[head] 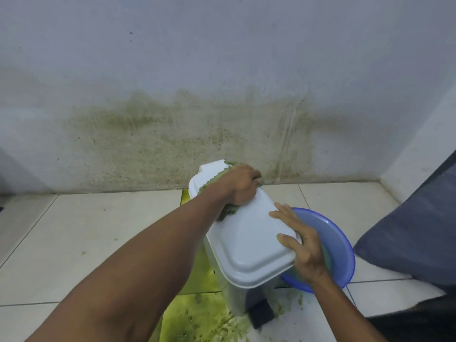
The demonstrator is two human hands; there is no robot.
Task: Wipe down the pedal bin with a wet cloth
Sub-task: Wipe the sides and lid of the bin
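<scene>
A white pedal bin (pixel 249 245) stands on the tiled floor near the wall, lid closed, its black pedal (pixel 261 314) at the front bottom. My left hand (pixel 240 185) presses a green cloth (pixel 227 209) onto the far part of the lid; the cloth shows at the lid's far edge and under my wrist. My right hand (pixel 299 243) lies flat on the lid's near right edge, fingers spread, holding the bin steady.
A blue plastic basin (pixel 335 245) sits on the floor right of the bin, touching or nearly so. Green wet mess (pixel 197 319) covers the tiles in front and left of the bin. The stained wall (pixel 197 134) is close behind. Dark fabric (pixel 419 230) lies at right.
</scene>
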